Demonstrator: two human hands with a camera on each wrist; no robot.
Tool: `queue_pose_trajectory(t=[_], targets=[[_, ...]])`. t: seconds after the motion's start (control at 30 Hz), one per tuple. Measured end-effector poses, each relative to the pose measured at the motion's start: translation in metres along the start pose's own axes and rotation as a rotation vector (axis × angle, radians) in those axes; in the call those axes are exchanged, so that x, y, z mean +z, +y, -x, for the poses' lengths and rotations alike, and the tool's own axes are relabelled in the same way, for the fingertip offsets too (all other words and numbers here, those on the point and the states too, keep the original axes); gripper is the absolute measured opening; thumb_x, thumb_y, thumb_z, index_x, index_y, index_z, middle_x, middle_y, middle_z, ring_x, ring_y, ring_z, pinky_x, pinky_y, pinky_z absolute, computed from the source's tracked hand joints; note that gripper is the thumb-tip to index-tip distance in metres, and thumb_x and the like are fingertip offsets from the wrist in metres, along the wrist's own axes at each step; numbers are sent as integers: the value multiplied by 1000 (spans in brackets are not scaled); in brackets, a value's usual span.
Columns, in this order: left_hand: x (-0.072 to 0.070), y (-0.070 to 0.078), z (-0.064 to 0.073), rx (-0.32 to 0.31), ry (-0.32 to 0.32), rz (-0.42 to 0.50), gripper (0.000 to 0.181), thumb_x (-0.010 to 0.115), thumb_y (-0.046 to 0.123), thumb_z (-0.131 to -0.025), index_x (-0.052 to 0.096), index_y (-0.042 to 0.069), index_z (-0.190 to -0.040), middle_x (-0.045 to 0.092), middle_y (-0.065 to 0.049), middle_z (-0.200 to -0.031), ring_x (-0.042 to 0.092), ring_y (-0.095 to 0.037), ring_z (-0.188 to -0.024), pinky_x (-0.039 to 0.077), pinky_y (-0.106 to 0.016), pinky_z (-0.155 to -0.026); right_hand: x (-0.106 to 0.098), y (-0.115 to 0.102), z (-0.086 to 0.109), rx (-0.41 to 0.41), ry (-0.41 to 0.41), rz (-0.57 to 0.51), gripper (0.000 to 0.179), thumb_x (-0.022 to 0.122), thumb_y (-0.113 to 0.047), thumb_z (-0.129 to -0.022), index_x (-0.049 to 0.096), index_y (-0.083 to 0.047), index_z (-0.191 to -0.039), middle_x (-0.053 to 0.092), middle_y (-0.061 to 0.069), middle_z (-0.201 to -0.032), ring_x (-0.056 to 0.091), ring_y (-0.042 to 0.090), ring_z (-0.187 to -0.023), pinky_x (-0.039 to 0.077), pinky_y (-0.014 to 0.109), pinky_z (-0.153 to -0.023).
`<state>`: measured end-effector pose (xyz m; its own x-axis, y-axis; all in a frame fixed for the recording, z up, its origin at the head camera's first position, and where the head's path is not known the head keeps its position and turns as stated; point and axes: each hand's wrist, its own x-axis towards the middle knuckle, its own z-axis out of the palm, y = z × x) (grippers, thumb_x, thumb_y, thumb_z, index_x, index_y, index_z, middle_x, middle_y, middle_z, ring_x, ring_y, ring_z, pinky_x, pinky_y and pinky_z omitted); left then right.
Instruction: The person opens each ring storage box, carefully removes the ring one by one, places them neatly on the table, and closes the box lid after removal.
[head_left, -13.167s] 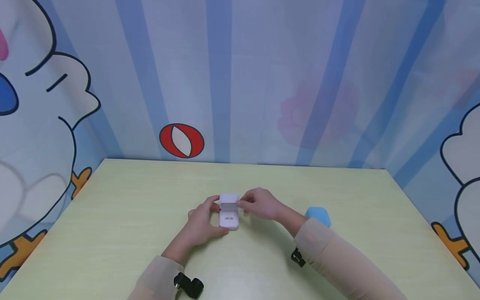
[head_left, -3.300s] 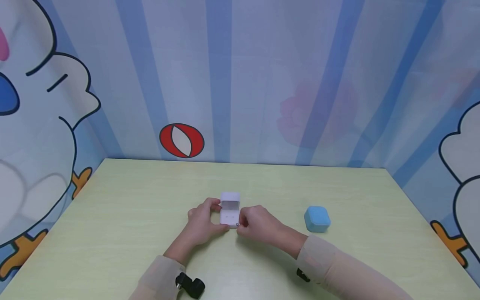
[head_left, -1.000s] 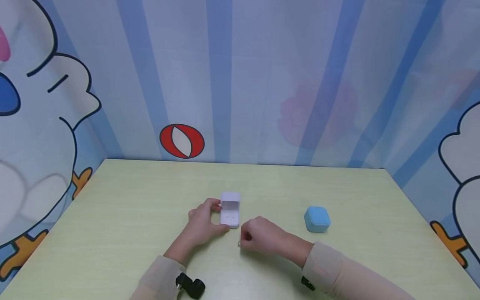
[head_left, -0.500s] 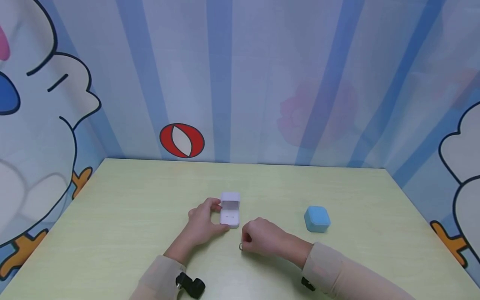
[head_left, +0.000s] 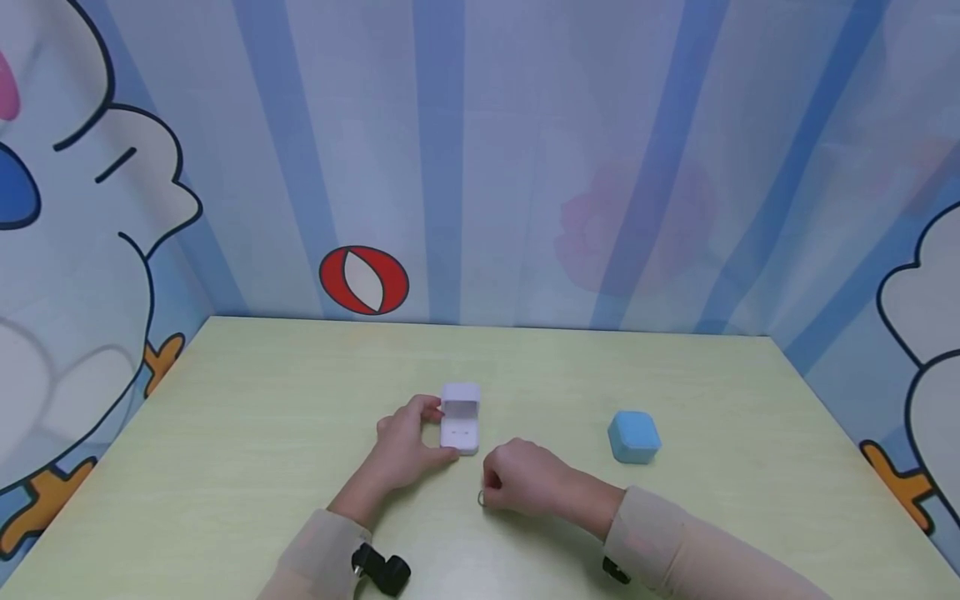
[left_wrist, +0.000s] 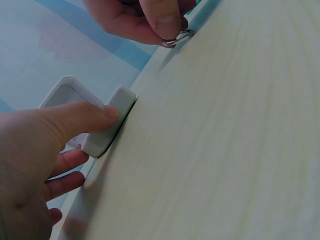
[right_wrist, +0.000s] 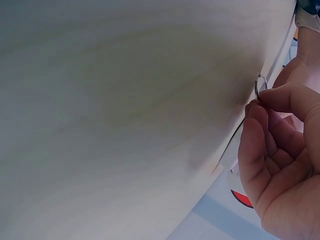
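With the left hand (head_left: 403,447) gripping the open white box (head_left: 460,422) steady, the right hand (head_left: 527,477), pinching the ring (head_left: 481,498) on the box's near side, slightly right, should hold that thin band lightly, close to the tabletop (head_left: 300,400), against dropping.

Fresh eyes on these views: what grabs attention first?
Probably the red-and-white oval on the striped backdrop, above the far edge of the table. Next, the open white box held by the left hand. Then the ring pinched by the right hand, nearer the person.
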<state>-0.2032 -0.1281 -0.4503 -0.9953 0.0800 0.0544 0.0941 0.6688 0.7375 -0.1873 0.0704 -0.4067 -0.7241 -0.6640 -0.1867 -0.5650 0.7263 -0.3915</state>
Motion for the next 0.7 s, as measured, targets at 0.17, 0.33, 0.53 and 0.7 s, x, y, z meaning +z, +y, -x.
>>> queue_pose_trajectory(t=[0.17, 0.33, 0.53, 0.7], targets=[[1, -1, -1, 0, 0, -3, 69, 84, 25, -70, 48, 7, -127, 64, -4, -114, 53, -24, -110, 23, -49, -102, 1, -1, 1, 0, -1, 20, 14, 68, -20, -83, 67, -15, -70, 54, -11, -59, 44, 1, -51, 39, 18, -50], [1, -1, -1, -4, 5, 0, 70, 84, 25, -70, 48, 7, -127, 64, -4, -113, 53, -24, -110, 23, -48, -102, 2, -2, 1, -6, 3, 41, 15, 68, -20, -83, 66, -16, -69, 53, -11, -58, 44, 1, -51, 39, 18, -50], [0, -1, -1, -5, 4, -1, 70, 84, 26, -70, 48, 8, -127, 64, -4, -114, 53, -24, -110, 22, -49, -104, 4, -3, 3, -19, 13, 65, 16, 67, -19, -82, 65, -16, -67, 52, -12, -57, 43, 1, -50, 38, 18, -49], [0, -1, -1, -8, -2, -3, 71, 84, 27, -70, 47, 8, -128, 64, -4, -115, 53, -24, -111, 22, -49, -104, 6, -4, 3, -31, 23, 94, 16, 68, -20, -82, 63, -16, -66, 51, -12, -57, 43, 1, -50, 37, 18, -48]])
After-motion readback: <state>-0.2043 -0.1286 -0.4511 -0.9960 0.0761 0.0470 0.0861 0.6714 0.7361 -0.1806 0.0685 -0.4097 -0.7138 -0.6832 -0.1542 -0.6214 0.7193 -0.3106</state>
